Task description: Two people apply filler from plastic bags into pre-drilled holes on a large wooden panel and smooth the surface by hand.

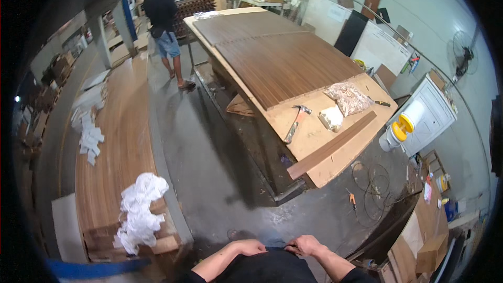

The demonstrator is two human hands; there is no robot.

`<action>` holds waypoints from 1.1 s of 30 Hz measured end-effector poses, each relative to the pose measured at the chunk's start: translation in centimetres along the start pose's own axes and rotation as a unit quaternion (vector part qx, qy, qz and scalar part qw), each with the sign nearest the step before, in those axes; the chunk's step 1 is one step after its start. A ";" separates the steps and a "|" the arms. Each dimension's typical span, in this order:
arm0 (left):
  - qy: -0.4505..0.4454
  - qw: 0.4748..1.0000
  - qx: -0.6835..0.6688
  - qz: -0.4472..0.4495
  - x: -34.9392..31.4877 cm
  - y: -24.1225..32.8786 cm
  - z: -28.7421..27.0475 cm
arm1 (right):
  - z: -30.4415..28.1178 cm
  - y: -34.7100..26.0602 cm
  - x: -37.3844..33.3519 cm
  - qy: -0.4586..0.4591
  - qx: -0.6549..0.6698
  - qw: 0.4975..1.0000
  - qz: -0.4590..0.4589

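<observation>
My left hand [251,247] is at my waist, its fingers curled in against the dark shirt [272,267]. Close to it on the right, my right hand [306,245] is also closed, fingertips pressed together at the shirt's lower edge. What either hand grips, if anything, is too small to make out. Ahead, a claw hammer [297,124] lies on a large worktable [361,141]. Beside it are a clear bag of small wooden pieces [348,98], a white bag [331,119], a narrow brown wood strip [335,144] and wide brown wood panels [293,63].
On the left, a long wood panel [118,147] carries white cloths [141,209]. A person [161,15] stands beyond the table. Right of it are a white bucket with yellow rim [396,131], an orange-handled tool [352,200] and coiled wire [372,188] on the floor, and cardboard [432,251].
</observation>
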State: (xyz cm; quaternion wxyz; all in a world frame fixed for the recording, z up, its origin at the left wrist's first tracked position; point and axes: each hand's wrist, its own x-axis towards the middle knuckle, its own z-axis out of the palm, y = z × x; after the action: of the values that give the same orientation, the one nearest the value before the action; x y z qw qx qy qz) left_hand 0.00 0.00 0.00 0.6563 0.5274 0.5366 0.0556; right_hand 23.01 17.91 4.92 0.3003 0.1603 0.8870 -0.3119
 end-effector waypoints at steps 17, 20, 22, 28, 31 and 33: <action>0.053 0.997 -0.044 -0.023 -8.4 -10.7 -31.9 | -21.5 -4.3 20.4 0.158 0.140 0.977 -0.017; 0.092 0.981 -0.173 -0.014 -9.6 -11.9 -35.7 | -27.4 -4.2 25.0 0.286 0.123 0.949 -0.047; 0.105 0.972 -0.211 -0.003 -9.3 -12.0 -38.5 | -32.1 -5.8 27.5 0.338 0.137 0.931 -0.034; 0.194 0.964 -0.156 0.094 -6.3 -13.7 -47.3 | -38.3 -4.6 37.4 0.558 0.134 0.818 0.042; 0.228 0.959 -0.138 0.100 -6.6 -14.5 -53.8 | -40.5 -3.6 41.8 0.610 0.307 0.709 0.175; 0.236 0.959 -0.125 0.096 -5.8 -15.2 -58.5 | -38.6 0.1 46.0 0.685 0.377 0.555 0.283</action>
State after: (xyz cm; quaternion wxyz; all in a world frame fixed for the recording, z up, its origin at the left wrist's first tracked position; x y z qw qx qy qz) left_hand -54.57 26.66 0.02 0.5631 0.4620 0.6119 0.3084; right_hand -28.96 47.56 -0.12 -0.4134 0.6669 0.5352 -0.3129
